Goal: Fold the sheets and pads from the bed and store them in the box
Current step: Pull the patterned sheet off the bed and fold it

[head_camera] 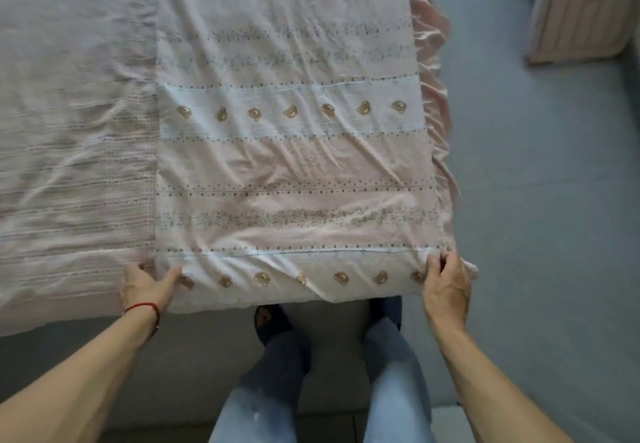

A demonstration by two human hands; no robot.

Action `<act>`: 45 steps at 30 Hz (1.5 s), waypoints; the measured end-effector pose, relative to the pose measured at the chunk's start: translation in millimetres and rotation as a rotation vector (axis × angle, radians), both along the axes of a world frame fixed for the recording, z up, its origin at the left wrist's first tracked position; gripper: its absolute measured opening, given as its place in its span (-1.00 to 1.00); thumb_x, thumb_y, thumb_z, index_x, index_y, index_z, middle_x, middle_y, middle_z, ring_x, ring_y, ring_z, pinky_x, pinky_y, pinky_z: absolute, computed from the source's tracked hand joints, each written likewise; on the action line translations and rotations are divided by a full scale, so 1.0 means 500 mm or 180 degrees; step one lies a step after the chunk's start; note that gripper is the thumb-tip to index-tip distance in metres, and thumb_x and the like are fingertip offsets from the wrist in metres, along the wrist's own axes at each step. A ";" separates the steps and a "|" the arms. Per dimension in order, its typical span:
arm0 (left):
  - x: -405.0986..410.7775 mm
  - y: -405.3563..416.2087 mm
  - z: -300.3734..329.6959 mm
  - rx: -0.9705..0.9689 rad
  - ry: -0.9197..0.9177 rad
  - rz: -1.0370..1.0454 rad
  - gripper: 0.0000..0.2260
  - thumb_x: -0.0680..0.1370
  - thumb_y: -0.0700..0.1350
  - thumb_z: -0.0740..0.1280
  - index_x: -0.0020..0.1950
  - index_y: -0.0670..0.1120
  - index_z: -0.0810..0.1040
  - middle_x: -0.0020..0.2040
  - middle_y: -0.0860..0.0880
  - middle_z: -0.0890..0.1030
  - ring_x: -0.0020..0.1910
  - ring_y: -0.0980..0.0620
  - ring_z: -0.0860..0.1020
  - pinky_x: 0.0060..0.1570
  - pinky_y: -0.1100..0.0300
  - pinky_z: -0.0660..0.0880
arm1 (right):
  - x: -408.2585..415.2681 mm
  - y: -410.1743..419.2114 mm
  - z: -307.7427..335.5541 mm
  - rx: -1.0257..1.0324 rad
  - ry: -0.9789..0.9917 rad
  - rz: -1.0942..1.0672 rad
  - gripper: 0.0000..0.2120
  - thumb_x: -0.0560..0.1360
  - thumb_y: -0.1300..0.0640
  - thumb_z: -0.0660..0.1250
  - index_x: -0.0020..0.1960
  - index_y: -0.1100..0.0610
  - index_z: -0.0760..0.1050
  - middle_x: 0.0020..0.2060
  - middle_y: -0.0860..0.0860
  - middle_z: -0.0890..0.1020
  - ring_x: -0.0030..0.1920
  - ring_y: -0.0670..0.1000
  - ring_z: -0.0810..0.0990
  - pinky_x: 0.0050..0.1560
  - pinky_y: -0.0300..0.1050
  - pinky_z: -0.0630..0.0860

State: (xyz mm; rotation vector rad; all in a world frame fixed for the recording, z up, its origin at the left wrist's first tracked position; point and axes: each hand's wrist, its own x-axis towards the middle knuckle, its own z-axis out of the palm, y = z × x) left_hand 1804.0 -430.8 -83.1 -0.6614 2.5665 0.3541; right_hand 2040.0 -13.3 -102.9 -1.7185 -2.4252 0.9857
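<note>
The patterned sheet (287,152), printed with bear motifs and dotted bands, is lying folded into a long strip on the right portion of the bed (69,96). Its near edge is hanging slightly over the foot of the bed. A pink ruffled edge (433,72) is showing along its right side.

The left hand (147,285) is grasping the near left corner of the sheet; the thumb is lying on top of the fabric and the fingers are curling at the edge. A red cord bracelet (143,307) is sitting on the left wrist.

The right hand (445,285) is pinching the near right corner of the sheet, with the fingertips gathering the fabric.

A pink striped box (581,10) is standing on the grey floor (536,200) at upper right, well apart from the bed. The person's legs in light jeans (391,390) are standing just beside the bed's foot.
</note>
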 end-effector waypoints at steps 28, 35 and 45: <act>0.056 -0.102 -0.013 0.1467 -0.0030 -0.0255 -0.69 0.60 -0.02 0.40 0.25 -0.18 0.61 0.07 -0.16 0.66 0.03 -0.16 0.60 0.06 -0.03 0.51 | 0.084 -0.078 -0.029 -0.0182 0.0209 -0.0494 -0.82 0.61 0.07 0.35 -0.02 0.17 0.43 -0.11 0.17 0.60 -0.09 0.21 0.55 -0.13 -0.03 0.35; 0.046 -0.113 -0.052 0.1165 0.0029 -0.0180 -0.67 0.60 -0.02 0.41 0.24 -0.23 0.60 0.15 -0.25 0.66 0.10 -0.26 0.62 0.14 -0.20 0.55 | 0.098 -0.026 -0.055 -0.0265 0.0249 -0.0329 -0.77 0.60 0.06 0.40 -0.04 0.23 0.48 0.04 0.13 0.49 -0.01 0.15 0.52 -0.03 -0.07 0.39; 0.044 -0.106 -0.050 0.0938 -0.0048 -0.0253 -0.61 0.59 0.06 0.41 0.20 -0.25 0.61 0.11 -0.26 0.66 0.07 -0.30 0.63 0.09 -0.22 0.56 | 0.091 -0.042 -0.041 -0.0029 0.0332 -0.0169 -0.75 0.58 0.06 0.43 -0.04 0.18 0.40 0.11 0.04 0.44 -0.11 0.05 0.49 -0.10 -0.05 0.43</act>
